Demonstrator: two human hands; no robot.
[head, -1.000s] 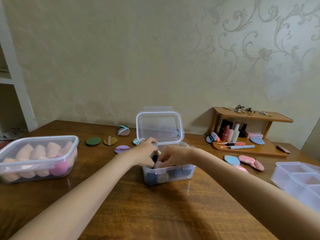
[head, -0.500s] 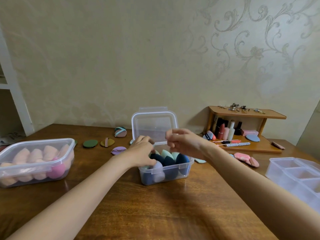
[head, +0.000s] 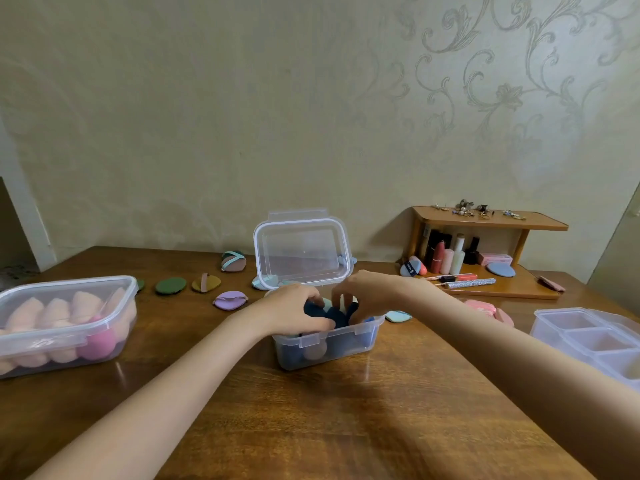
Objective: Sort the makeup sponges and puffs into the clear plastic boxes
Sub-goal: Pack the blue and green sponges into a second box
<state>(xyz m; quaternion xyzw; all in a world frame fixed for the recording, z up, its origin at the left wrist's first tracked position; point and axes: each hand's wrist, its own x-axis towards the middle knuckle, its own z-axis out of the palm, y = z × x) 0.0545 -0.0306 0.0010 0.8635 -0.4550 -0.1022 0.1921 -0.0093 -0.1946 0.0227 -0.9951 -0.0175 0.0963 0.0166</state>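
Note:
A small clear box [head: 332, 346] stands mid-table with its lid [head: 301, 252] hinged upright behind it. Dark blue sponges [head: 337, 315] and a pale one fill it to the rim. My left hand [head: 294, 311] curls over a dark blue sponge at the box's left side. My right hand [head: 369, 294] reaches in from the right, thumb and fingers around another dark blue sponge. A lidded box [head: 65, 320] of peach and pink sponges sits at the left. Loose puffs lie behind: green [head: 170, 285], mustard [head: 206, 283], purple [head: 229, 300], brown and teal [head: 233, 262], pale teal [head: 398, 316], pink [head: 485, 308].
A clear box with several compartments [head: 588, 337] stands at the right table edge. A wooden shelf [head: 485, 259] with bottles, tubes and puffs stands against the wall at the back right. Bare wood lies between my forearms.
My right hand, raised above the box half a second ago, has come down onto the sponges. My left hand has moved from the box's rim onto them. The view has shifted slightly.

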